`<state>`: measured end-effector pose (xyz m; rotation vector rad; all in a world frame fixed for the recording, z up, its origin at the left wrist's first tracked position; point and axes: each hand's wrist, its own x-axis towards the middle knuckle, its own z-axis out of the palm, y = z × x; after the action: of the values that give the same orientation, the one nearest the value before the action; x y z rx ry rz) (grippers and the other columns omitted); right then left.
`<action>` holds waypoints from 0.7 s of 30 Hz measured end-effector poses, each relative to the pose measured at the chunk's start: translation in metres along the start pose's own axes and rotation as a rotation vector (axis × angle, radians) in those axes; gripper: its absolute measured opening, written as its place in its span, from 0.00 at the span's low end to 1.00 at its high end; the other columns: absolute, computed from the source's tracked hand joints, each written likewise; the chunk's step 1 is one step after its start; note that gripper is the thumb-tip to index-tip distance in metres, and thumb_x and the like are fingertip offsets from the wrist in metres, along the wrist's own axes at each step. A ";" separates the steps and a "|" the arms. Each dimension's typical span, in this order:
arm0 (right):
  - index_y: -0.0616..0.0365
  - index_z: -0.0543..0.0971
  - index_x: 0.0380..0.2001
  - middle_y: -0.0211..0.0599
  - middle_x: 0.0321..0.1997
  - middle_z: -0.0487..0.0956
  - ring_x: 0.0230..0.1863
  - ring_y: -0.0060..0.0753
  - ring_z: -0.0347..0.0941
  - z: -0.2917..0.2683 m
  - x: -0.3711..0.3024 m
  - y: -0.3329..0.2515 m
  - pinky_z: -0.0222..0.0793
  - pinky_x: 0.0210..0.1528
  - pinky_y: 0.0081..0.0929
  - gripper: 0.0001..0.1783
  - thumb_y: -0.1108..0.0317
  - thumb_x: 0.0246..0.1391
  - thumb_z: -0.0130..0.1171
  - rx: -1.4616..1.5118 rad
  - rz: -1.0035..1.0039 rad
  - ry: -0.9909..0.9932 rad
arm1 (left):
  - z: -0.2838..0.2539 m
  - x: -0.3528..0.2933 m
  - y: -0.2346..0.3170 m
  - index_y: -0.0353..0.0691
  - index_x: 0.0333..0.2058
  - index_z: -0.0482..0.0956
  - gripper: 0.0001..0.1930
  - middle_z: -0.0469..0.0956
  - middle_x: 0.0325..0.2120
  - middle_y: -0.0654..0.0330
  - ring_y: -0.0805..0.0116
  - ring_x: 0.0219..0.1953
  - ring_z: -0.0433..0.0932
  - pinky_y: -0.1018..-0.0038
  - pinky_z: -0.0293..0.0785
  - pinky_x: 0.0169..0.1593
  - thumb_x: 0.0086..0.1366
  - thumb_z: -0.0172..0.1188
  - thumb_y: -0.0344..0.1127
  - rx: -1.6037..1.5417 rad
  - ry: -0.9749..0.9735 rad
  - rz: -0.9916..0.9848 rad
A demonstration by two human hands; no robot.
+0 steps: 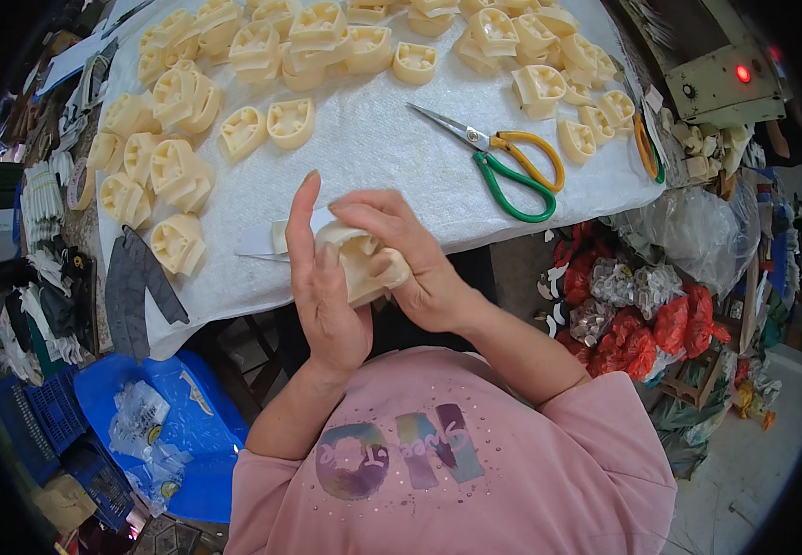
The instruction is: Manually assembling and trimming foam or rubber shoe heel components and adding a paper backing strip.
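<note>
A cream hollow moulded piece [356, 268], like a shoe heel, is held between my two hands above the table's near edge. My left hand [322, 287] has its fingers straight up and presses against the piece's left side. My right hand [424, 268] curls around the other side, its fingers over the top and its thumb at the lower right. Part of the piece is hidden by the fingers. Beyond my left hand lies a flat pale grey strip [257, 240]. Scissors [477, 139] with one yellow and one green handle lie beyond my right hand.
Many similar cream pieces [416, 62] crowd the far and left parts of the white cloth [364, 129]. A dark fabric strip [137, 291] hangs at the left edge. Below are a blue tub [211, 453] and red plastic bags [627, 338]. A control box [729, 83] stands far right.
</note>
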<state>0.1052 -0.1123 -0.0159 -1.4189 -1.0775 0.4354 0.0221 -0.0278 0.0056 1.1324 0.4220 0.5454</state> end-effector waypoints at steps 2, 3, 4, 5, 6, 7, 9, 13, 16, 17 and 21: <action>0.52 0.67 0.57 0.43 0.56 0.63 0.57 0.42 0.58 0.010 -0.007 0.004 0.53 0.59 0.33 0.21 0.61 0.62 0.44 0.191 -0.012 0.088 | -0.003 0.000 -0.004 0.41 0.64 0.47 0.32 0.67 0.46 0.54 0.66 0.46 0.71 0.70 0.69 0.51 0.64 0.39 0.45 -0.046 -0.022 0.013; 0.54 0.63 0.60 0.44 0.54 0.64 0.56 0.40 0.60 0.014 -0.010 0.003 0.56 0.58 0.32 0.24 0.58 0.63 0.42 0.160 -0.015 0.101 | -0.005 -0.001 -0.002 0.41 0.63 0.48 0.31 0.67 0.45 0.54 0.67 0.46 0.71 0.70 0.69 0.50 0.64 0.40 0.45 -0.069 -0.014 -0.015; 0.54 0.63 0.60 0.44 0.54 0.64 0.56 0.40 0.60 0.016 -0.011 0.000 0.56 0.58 0.32 0.24 0.58 0.63 0.42 0.166 -0.018 0.097 | -0.006 -0.003 -0.001 0.40 0.63 0.49 0.31 0.67 0.45 0.54 0.67 0.45 0.71 0.70 0.69 0.50 0.64 0.40 0.44 -0.093 -0.006 -0.043; 0.54 0.63 0.59 0.43 0.54 0.65 0.56 0.39 0.60 0.017 -0.013 -0.003 0.56 0.57 0.31 0.23 0.60 0.63 0.42 0.310 0.074 0.081 | -0.007 -0.003 0.000 0.40 0.63 0.49 0.31 0.67 0.45 0.54 0.67 0.45 0.71 0.70 0.69 0.50 0.64 0.40 0.44 -0.089 -0.001 -0.041; 0.54 0.64 0.59 0.43 0.53 0.65 0.55 0.38 0.60 0.017 -0.013 -0.004 0.57 0.57 0.31 0.22 0.61 0.63 0.42 0.451 0.166 0.063 | -0.007 -0.004 0.000 0.40 0.62 0.50 0.30 0.68 0.44 0.55 0.68 0.45 0.71 0.71 0.69 0.49 0.64 0.39 0.45 -0.115 -0.008 -0.038; 0.54 0.64 0.59 0.43 0.53 0.65 0.55 0.38 0.60 0.016 -0.012 -0.004 0.57 0.57 0.31 0.22 0.61 0.63 0.42 0.452 0.164 0.060 | -0.006 -0.004 0.000 0.40 0.62 0.51 0.29 0.68 0.44 0.55 0.68 0.44 0.71 0.71 0.69 0.49 0.64 0.39 0.45 -0.140 -0.016 -0.036; 0.56 0.65 0.57 0.41 0.50 0.67 0.52 0.35 0.63 0.015 -0.009 -0.003 0.59 0.54 0.29 0.21 0.64 0.62 0.40 0.259 -0.016 0.097 | -0.005 -0.007 -0.010 0.41 0.61 0.51 0.28 0.68 0.44 0.55 0.69 0.44 0.71 0.71 0.70 0.48 0.65 0.38 0.46 -0.077 0.014 0.005; 0.58 0.67 0.55 0.39 0.48 0.68 0.48 0.31 0.66 0.012 -0.006 -0.002 0.61 0.51 0.27 0.20 0.65 0.61 0.41 0.163 -0.016 0.127 | -0.009 -0.009 -0.017 0.41 0.61 0.51 0.28 0.67 0.44 0.55 0.68 0.45 0.71 0.71 0.70 0.48 0.66 0.38 0.48 0.030 -0.009 0.021; 0.59 0.70 0.52 0.37 0.42 0.72 0.43 0.26 0.68 0.001 -0.001 -0.012 0.64 0.46 0.24 0.19 0.63 0.61 0.44 0.326 0.266 0.113 | -0.010 -0.008 -0.009 0.42 0.61 0.51 0.30 0.67 0.45 0.54 0.66 0.45 0.71 0.71 0.70 0.48 0.66 0.40 0.53 -0.175 -0.080 -0.053; 0.58 0.71 0.50 0.35 0.38 0.73 0.41 0.24 0.68 -0.004 0.000 -0.009 0.64 0.44 0.23 0.18 0.62 0.60 0.45 0.511 0.402 0.084 | -0.010 -0.008 -0.009 0.42 0.61 0.51 0.30 0.67 0.45 0.54 0.66 0.45 0.71 0.71 0.70 0.48 0.66 0.40 0.53 -0.174 -0.078 -0.052; 0.58 0.73 0.44 0.31 0.33 0.73 0.38 0.22 0.68 -0.004 0.001 -0.012 0.64 0.42 0.21 0.16 0.59 0.60 0.48 0.448 0.406 0.073 | -0.007 -0.011 -0.010 0.35 0.60 0.50 0.36 0.64 0.49 0.51 0.66 0.49 0.67 0.72 0.64 0.52 0.66 0.39 0.59 0.121 -0.108 0.110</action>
<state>0.1049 -0.1163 -0.0034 -1.2314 -0.5779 0.8530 0.0111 -0.0324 -0.0056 1.3012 0.3040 0.5579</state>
